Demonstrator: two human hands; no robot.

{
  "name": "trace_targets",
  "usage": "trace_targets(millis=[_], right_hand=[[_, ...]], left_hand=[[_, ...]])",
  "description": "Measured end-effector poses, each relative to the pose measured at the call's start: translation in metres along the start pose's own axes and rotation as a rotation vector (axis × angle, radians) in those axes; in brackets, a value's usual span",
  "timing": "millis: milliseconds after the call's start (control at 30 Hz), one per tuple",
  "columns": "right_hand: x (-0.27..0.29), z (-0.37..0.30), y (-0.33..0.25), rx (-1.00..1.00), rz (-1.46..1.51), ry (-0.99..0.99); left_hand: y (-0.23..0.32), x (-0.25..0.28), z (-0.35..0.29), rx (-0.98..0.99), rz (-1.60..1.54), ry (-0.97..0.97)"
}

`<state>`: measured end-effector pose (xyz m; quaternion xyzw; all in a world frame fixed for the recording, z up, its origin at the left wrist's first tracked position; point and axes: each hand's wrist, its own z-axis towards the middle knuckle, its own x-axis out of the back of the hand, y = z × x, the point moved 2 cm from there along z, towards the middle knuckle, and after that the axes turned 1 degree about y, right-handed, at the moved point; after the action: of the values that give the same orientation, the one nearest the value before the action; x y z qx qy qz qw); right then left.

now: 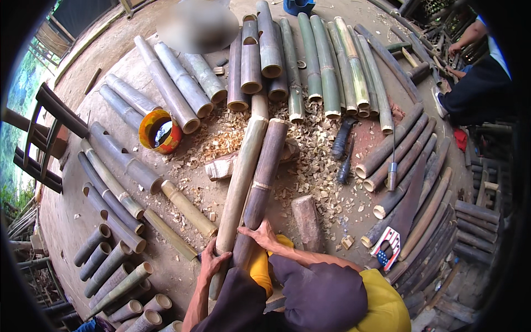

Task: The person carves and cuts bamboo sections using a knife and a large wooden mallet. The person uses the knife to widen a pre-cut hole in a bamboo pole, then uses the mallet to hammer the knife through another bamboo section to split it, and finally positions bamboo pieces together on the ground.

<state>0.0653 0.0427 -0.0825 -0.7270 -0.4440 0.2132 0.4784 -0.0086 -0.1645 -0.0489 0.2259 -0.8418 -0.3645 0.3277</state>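
Two long bamboo poles lie side by side in front of me, slanting away from my lap. My left hand (pixel 213 259) is closed around the lower part of the pale bamboo pole (pixel 241 177). The darker bamboo pole (pixel 266 166) is on its right, and my right hand (pixel 262 234) grips it, the thumb reaching across its front. Farther out, both poles pass over a rough wood block (pixel 221 166) lying on the ground. Their cut far ends sit close together. The lower end of the dark pole is hidden by my knee.
Cut bamboo tubes (pixel 321 66) lie in rows all around. Wood chips (pixel 310 149) cover the middle ground. At right are a handsaw (pixel 385 249), black-handled tools (pixel 343 138) and a wood block (pixel 307 221). A red-yellow pot (pixel 145 133) stands left; another person (pixel 475 83) sits far right.
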Motion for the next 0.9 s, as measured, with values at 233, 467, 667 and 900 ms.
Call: trace_targets(millis=[233, 467, 667, 900], right_hand=[[-0.003, -0.008, -0.011, -0.020, -0.059, 0.029], [-0.009, -0.006, -0.008, -0.030, -0.061, 0.015], [0.029, -0.009, -0.026, -0.181, -0.017, -0.089], [0.211, 0.136, -0.116, 0.441, -0.874, 0.687]], left_hand=[[-0.004, 0.000, 0.000, 0.004, -0.008, 0.000], [0.026, -0.009, -0.014, -0.091, 0.194, 0.126], [0.052, -0.078, -0.022, -0.025, 0.690, 0.408], [0.038, -0.066, -0.027, 0.023, 0.710, 0.497]])
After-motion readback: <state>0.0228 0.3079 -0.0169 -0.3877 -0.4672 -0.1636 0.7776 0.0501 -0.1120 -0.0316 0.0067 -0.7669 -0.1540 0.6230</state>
